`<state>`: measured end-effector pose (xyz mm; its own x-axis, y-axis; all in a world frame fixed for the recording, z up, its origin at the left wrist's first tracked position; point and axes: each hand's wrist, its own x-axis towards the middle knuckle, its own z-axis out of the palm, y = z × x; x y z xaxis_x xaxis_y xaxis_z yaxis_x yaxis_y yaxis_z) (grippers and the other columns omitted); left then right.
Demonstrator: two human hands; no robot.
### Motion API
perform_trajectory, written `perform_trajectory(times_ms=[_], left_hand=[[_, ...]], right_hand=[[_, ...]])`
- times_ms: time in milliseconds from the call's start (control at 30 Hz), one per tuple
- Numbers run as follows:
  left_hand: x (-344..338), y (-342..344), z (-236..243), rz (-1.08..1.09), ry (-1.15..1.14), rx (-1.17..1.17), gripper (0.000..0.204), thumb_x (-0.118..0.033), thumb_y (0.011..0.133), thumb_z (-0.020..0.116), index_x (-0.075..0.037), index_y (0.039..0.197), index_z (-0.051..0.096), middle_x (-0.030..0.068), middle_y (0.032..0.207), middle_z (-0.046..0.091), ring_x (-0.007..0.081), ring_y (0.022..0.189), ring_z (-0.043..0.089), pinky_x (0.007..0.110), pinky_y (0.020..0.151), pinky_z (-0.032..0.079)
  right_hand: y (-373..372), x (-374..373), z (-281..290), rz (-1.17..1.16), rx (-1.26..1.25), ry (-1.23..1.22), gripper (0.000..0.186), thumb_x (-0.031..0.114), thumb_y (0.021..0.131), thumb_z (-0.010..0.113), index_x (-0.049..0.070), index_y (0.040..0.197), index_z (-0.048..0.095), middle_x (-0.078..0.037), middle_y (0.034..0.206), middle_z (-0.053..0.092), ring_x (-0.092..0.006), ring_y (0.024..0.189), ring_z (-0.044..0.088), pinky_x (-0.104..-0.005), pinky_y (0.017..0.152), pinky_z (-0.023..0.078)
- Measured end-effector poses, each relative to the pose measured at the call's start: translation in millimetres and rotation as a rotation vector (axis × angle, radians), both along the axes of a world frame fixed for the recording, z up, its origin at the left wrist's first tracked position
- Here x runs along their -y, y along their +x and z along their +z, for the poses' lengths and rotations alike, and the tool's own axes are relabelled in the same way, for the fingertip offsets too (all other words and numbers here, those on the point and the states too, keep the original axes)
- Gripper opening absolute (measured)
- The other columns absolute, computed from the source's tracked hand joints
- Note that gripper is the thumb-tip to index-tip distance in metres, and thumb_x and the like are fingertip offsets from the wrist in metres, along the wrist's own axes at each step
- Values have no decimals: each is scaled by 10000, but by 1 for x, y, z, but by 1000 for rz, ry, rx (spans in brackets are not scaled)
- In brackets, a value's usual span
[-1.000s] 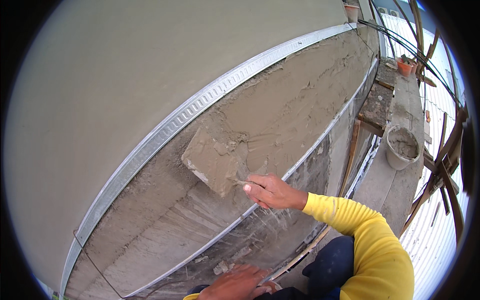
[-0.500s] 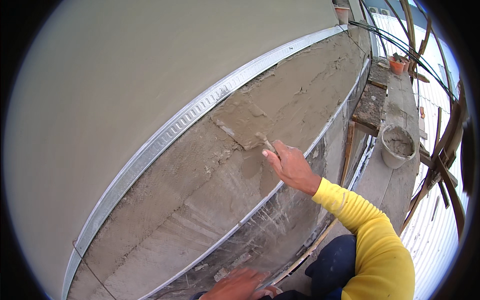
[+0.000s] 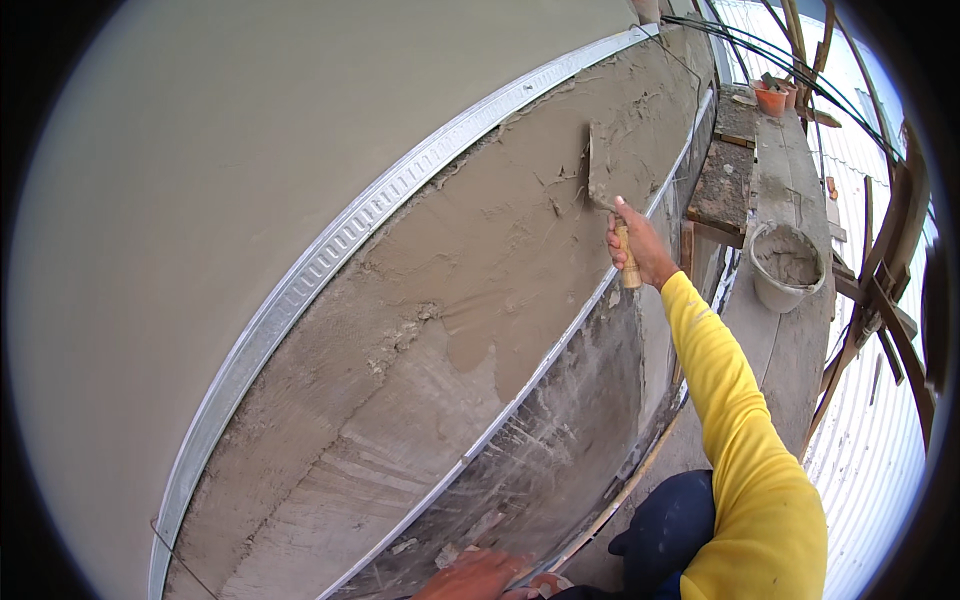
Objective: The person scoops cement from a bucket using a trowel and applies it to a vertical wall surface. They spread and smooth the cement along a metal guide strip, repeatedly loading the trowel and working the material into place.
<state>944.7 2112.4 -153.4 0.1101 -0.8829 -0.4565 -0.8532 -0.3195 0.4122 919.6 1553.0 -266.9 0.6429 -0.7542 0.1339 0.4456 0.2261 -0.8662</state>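
My right hand (image 3: 640, 243), at the end of a yellow sleeve, is closed round the wooden handle of a trowel (image 3: 631, 274). The trowel's mortar-coated blade lies against wet grey mortar (image 3: 480, 240), near the far end of a band on the wall. A perforated metal strip (image 3: 345, 233) borders that band on its upper left, and a thin straight edging (image 3: 540, 376) borders its lower right. Low in the picture, my left hand (image 3: 470, 577) is near the dark lower wall. Its fingers are blurred and partly cut off.
On the plank walkway (image 3: 778, 205) at right stands a white bucket (image 3: 785, 290) of mortar. Farther along are an orange pot (image 3: 769, 100) and rough blocks (image 3: 722, 185). Dark cables (image 3: 790, 70) cross the far end. Bent wooden poles (image 3: 885, 250) stand beyond the walkway's outer edge.
My right hand has carried the trowel farther up and right along the band, and its blade now stands upright. Smeared mortar shows where the blade was. The view has shifted slightly.
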Motion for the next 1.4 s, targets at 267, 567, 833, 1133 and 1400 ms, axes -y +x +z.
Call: perform_trajectory(times_ms=[267,567,833,1133,1400], left_hand=[[18,0,-5,70,253,10,534,-353,1014,688,-57,1454,633,250,1485,626,418,1419,564,492,1204,436],[-4,5,-10,32,56,105,557,-403,1042,650,-43,1466,612,249,1465,632,450,1412,548,504,1203,430],[-4,14,-6,-37,-75,-111,572,-331,1014,696,-48,1499,592,242,1526,586,445,1450,512,517,1227,396],[31,-4,8,40,-132,-43,502,-166,935,793,25,1385,679,277,1367,691,460,1314,640,537,1148,479],[10,-3,-15,75,-152,17,521,-256,950,782,-3,1393,676,252,1400,683,430,1336,631,511,1162,476]], right_hand=[[37,-187,-10,465,-159,-563,460,454,1138,507,92,855,525,-12,666,534,-94,502,518,-290,498,440],[38,-178,-16,143,66,-52,469,481,1143,501,85,892,525,5,695,578,-75,561,558,-356,585,498],[41,-197,-46,-254,-419,-1264,424,441,1104,574,43,960,553,-208,750,647,-450,674,657,-529,616,528],[-2,73,-79,-926,-595,-951,460,497,1101,554,53,984,589,-218,741,651,-408,629,657,-496,598,535],[12,-17,-99,35,-115,35,432,490,1113,530,107,913,515,-17,679,521,-126,496,511,-316,463,459]])
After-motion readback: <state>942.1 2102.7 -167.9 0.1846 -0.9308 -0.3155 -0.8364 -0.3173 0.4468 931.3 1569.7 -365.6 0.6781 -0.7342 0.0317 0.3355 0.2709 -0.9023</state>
